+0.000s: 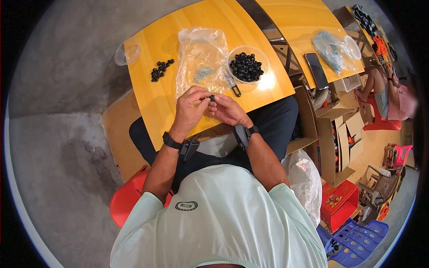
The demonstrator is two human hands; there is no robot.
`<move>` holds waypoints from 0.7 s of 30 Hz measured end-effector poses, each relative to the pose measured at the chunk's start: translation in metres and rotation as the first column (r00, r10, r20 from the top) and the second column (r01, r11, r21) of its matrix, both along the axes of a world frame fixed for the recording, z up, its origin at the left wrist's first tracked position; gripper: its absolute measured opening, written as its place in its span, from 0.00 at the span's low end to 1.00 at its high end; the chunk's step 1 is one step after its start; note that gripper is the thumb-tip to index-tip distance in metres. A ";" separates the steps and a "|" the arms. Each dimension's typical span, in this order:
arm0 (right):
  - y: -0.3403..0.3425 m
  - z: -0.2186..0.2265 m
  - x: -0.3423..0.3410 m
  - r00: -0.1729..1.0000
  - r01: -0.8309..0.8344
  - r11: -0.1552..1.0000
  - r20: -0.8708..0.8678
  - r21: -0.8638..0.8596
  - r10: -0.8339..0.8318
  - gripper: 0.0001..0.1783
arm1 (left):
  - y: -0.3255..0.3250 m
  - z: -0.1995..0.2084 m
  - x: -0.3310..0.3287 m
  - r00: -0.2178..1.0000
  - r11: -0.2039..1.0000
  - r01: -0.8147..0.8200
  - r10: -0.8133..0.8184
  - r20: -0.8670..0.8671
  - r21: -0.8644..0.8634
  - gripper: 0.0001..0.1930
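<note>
At the near edge of the yellow table, my left hand (192, 108) and my right hand (229, 109) meet, fingertips pinched around a small black part (212, 98). Fingers cover much of it, so its exact shape is hard to make out. Just beyond my hands lies a clear plastic bag (190, 58) with a heap of tiny silvery metal pieces (203, 73) on it. A clear round tub (267, 60) full of small black round parts (246, 67) stands right of the bag. More loose black round parts (160, 70) sit to its left. Beside my right hand is a black loop-shaped piece (236, 91).
An empty-looking clear container (127, 54) is at the table's left corner. On a second table (290, 18) at right are a phone (316, 70) and a bag of pale blue material (328, 49). Cardboard boxes (328, 143) stand below. Another person (395, 98) sits far right.
</note>
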State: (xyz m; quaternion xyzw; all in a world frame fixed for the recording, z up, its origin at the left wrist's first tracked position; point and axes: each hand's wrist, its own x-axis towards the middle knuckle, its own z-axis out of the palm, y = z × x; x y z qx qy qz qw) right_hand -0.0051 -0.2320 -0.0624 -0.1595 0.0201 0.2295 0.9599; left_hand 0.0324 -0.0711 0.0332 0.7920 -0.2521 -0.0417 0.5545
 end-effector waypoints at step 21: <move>0.000 -0.005 0.001 0.999 -0.008 1.000 0.038 0.014 0.007 0.11 | -0.004 0.001 -0.004 0.997 0.999 0.009 -0.013 0.080 0.053 0.09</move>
